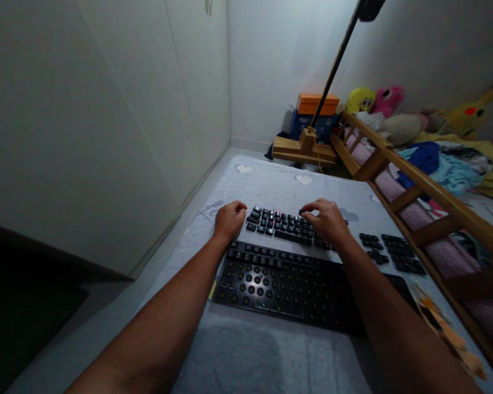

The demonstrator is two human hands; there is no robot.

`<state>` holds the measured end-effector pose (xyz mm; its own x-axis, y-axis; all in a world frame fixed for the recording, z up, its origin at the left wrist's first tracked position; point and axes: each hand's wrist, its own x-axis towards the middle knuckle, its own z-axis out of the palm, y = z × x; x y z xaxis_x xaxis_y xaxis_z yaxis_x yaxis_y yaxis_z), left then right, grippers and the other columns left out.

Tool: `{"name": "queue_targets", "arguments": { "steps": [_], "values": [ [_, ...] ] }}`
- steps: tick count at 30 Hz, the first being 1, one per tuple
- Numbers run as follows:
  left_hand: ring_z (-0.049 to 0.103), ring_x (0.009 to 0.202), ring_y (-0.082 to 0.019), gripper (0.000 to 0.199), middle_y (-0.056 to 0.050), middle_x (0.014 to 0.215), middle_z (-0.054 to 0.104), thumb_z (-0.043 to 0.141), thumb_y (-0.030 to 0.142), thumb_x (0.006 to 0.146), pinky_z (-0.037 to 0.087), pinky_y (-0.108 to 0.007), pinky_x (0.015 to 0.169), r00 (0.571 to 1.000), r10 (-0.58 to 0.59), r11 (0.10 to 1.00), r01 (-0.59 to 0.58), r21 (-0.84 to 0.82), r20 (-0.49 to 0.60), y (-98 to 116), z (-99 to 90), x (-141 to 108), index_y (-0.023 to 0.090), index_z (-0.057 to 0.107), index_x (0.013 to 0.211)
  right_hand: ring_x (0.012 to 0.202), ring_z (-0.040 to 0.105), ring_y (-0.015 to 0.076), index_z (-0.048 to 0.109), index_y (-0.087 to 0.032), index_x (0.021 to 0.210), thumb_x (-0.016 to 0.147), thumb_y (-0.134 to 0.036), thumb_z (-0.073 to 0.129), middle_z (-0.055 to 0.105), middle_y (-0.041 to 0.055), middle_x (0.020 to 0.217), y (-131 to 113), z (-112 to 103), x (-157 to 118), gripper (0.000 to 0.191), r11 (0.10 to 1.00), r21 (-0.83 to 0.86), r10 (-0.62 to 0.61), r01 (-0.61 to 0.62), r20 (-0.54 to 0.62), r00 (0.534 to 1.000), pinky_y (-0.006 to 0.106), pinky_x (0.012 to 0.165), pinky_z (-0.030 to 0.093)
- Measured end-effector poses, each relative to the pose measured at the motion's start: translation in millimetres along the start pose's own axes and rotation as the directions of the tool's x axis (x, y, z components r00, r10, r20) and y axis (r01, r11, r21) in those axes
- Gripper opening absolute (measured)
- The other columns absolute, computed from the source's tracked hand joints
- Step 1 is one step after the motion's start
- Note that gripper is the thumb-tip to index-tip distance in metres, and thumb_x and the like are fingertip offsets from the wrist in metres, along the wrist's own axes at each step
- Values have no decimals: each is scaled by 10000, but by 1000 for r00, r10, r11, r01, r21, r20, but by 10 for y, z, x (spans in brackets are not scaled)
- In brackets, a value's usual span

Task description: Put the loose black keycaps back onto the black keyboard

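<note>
The left hand (230, 220) curls, its contents impossible to tell, nearest the far left corner of the keyboard (267, 287), which lies bodyward of both hands, long axis running left to right, while over the loose keycaps (264, 222) the right hand (325, 220) pinches a dark keycap (301, 212).

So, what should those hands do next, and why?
Perhaps bring the keycap, seemingly pinched in the right hand, over to the keyboard, just right of the last fitted key in the second row from the far edge. That row's left stretch already has fitted keys, while bare sockets take up much of the board.
</note>
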<state>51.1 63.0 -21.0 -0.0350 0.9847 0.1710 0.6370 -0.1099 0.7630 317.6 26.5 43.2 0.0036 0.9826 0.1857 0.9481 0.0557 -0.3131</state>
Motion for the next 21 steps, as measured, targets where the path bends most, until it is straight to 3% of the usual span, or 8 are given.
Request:
{"name": "queue_targets", "arguments": {
  "steps": [5,9,21],
  "values": [
    [657,783,-174,254,-51,900,753,519,206,801,479,-265,768,1000,15,1000,-15,-4,-4,-21,10,7,171,742,916,979,542,251,744,-244,905,834,-183,684,667,54,944,-183,-20,-662,112,967,180,-172,182,-69,983,409,886,412],
    [658,794,-174,258,-53,911,754,516,201,798,481,-265,777,1000,24,1000,-24,1,-2,-35,17,14,167,742,918,952,532,248,735,-235,922,815,-120,701,664,53,948,-351,57,-1071,160,957,190,-212,219,-56,976,410,855,418],
    [660,790,-180,255,-56,898,753,520,214,799,485,-272,775,1000,28,1000,-28,5,-14,-51,22,17,169,743,914,927,518,250,743,-214,923,795,-122,740,662,56,927,-419,282,-1247,157,963,40,-262,268,-101,960,414,831,380]
  ]
}}
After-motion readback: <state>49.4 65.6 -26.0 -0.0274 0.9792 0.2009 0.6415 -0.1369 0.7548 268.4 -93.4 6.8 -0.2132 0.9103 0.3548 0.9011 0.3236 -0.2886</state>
